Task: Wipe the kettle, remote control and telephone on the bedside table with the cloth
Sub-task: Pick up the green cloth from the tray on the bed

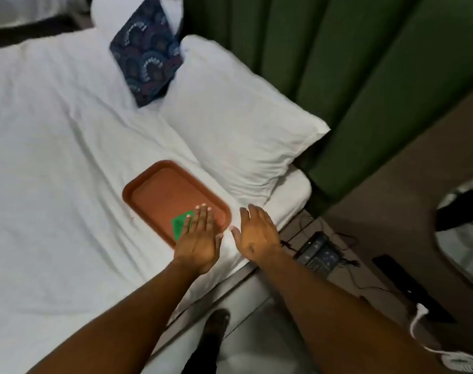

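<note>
Head view: both hands spread flat; left hand (199,233) over green cloth (180,225) on tray (160,190); right hand (254,233) empty.

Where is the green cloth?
In the head view, the green cloth lies on the near end of the brown tray on the bed, partly under the left hand.

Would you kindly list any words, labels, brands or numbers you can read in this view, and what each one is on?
No text can be read anywhere.
Telephone: its keypad and display show only blurred light marks.
Remote control: plain black, no legible print.
Left hand covers part of the green cloth on the tray; neither shows lettering.
Patterned cushion: arcs only, no words.
</note>
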### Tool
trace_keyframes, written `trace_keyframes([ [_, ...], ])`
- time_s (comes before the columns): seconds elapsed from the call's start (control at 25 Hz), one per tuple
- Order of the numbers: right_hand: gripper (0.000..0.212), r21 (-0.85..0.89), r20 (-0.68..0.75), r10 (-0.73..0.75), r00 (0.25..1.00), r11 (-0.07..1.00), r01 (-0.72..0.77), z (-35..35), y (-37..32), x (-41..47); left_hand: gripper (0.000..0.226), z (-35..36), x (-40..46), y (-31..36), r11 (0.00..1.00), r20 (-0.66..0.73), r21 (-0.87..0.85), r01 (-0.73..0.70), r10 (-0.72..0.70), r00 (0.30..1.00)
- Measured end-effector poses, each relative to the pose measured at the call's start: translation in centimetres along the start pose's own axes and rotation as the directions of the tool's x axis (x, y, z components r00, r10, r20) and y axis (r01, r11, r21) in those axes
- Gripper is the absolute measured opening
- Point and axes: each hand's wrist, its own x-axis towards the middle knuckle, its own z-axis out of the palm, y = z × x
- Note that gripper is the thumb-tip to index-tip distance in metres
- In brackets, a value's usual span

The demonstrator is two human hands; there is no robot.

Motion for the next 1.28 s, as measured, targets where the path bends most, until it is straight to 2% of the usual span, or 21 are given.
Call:
trace_keyframes([
  [0.12, 0.044, 0.175, 0.087, -0.013, 0.996, 0.985, -0.003, 5.5, -4.0, 3.7, 0.071, 3.3, 0.9, -5.2, 0.986, 0.071, -0.021, 0.164, -0.162, 0.984],
  [0.24, 0.048, 0.304, 0.268, 0.045, 0.962, 0.944, -0.129, 9.5, -6.2, 6.9, 0.071, 5.5, 2.0, -8.9, 0.968, 0.133, -0.078, 0.240, -0.228, 0.965],
  [0.32, 0.056, 0.349, 0.354, 0.080, 0.932, 0.913, -0.211, 12.0, -6.3, 9.0, 0.069, 6.3, 3.6, -10.5, 0.937, 0.149, -0.167, 0.306, -0.283, 0.947],
  [0.4, 0.067, 0.410, 0.423, 0.102, 0.901, 0.865, -0.290, 14.0, -6.1, 10.6, 0.061, 7.0, 5.6, -11.5, 0.855, 0.162, -0.323, 0.405, -0.372, 0.914],
  [0.56, 0.071, 0.494, 0.501, 0.157, 0.851, 0.755, -0.430, 16.8, -6.3, 12.3, 0.049, 8.7, 8.3, -12.2, 0.503, 0.319, -0.574, 0.647, -0.590, 0.742],
  [0.64, 0.063, 0.585, 0.539, 0.171, 0.825, 0.629, -0.512, 17.4, -6.2, 12.3, 0.037, 9.3, 8.9, -12.3, 0.257, 0.422, -0.691, 0.676, -0.615, 0.666],
  [0.68, 0.058, 0.632, 0.549, 0.180, 0.816, 0.550, -0.547, 17.4, -5.9, 12.0, 0.030, 9.3, 9.1, -12.3, 0.093, 0.483, -0.751, 0.654, -0.598, 0.640],
  [0.72, 0.054, 0.673, 0.561, 0.184, 0.807, 0.466, -0.574, 17.2, -5.6, 11.6, 0.028, 9.1, 9.2, -12.1, -0.064, 0.538, -0.787, 0.614, -0.559, 0.631],
  [0.76, 0.050, 0.711, 0.567, 0.190, 0.801, 0.378, -0.593, 16.9, -4.8, 11.1, 0.029, 8.5, 9.5, -11.6, -0.175, 0.572, -0.801, 0.573, -0.506, 0.645],
  [0.8, 0.048, 0.748, 0.566, 0.200, 0.800, 0.284, -0.600, 16.4, -3.9, 10.4, 0.031, 7.9, 9.9, -10.9, -0.250, 0.591, -0.803, 0.541, -0.448, 0.671],
  [0.88, 0.043, 0.791, 0.555, 0.253, 0.793, 0.135, -0.597, 15.5, -1.9, 8.7, 0.030, 6.8, 10.5, -8.6, -0.327, 0.606, -0.792, 0.515, -0.331, 0.723],
  [0.96, 0.038, 0.803, 0.554, 0.332, 0.763, 0.029, -0.596, 14.5, 0.9, 6.2, 0.026, 6.0, 11.2, -5.0, -0.322, 0.627, -0.769, 0.552, -0.217, 0.748],
  [1.12, 0.033, 0.817, 0.536, 0.493, 0.685, -0.099, -0.568, 12.9, 8.0, 0.0, 0.041, 6.1, 12.1, 3.9, -0.068, 0.639, -0.769, 0.635, -0.056, 0.767],
  [1.2, 0.032, 0.831, 0.520, 0.545, 0.657, -0.148, -0.536, 12.0, 11.9, -3.8, 0.049, 7.0, 11.9, 9.4, 0.013, 0.675, -0.737, 0.676, 0.072, 0.734],
  [1.28, 0.022, 0.857, 0.487, 0.595, 0.640, -0.182, -0.483, 10.8, 15.5, -8.2, 0.050, 8.6, 11.3, 15.3, 0.052, 0.735, -0.668, 0.743, 0.205, 0.646],
])
